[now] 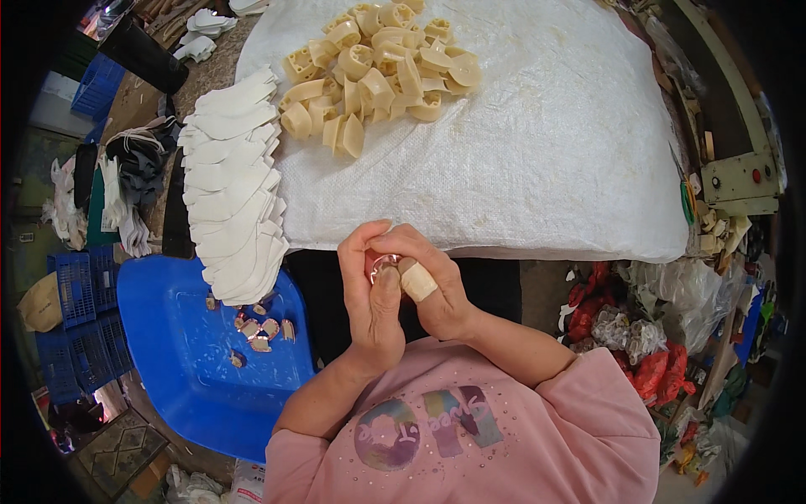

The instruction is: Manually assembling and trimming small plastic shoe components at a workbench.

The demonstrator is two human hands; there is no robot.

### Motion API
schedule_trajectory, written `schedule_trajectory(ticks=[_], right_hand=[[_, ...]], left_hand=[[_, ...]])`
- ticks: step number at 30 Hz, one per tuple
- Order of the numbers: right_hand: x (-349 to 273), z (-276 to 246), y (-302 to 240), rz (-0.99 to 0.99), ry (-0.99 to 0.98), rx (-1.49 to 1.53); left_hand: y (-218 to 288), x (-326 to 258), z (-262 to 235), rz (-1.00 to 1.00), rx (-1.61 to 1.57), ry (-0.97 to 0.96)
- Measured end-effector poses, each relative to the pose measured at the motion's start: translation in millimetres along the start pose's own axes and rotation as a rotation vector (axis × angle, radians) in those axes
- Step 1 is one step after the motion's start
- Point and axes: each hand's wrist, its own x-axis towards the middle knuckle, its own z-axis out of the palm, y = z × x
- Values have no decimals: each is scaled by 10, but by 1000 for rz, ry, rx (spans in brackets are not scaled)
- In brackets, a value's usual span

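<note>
In front of my chest, both hands are closed around a small shiny pinkish piece [384, 262], which looks like a covered shoe heel. Most of it is hidden by fingers. My left hand [374, 312] wraps it from the left, its thumb pressed along it. My right hand [440, 290] curls over from the other side, with a pale wrap [417, 280] around its thumb. Beyond the hands, a heap of beige plastic shoe heels [378, 71] lies on a white woven sack [537, 151]. Overlapping white cut pieces [231, 181] run down its left edge.
A blue tub [193, 403] at lower left holds several small shiny-trimmed heels [260, 329]. Blue crates [80, 307] stand farther left. A dark cylinder [143, 55] is at the far left. Red and clear plastic bags [646, 336] lie at right, below a machine panel [743, 181].
</note>
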Motion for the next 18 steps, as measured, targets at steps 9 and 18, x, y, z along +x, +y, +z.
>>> schedule_trajectory(ticks=[9, 18], right_hand=[[59, -153, -101, 370, -78, 230], [300, -210, -353, 240, -186, -662]], left_hand=[[19, 90, -112, -298, -599, -119], [-99, 83, -188, 333, 390, -184]])
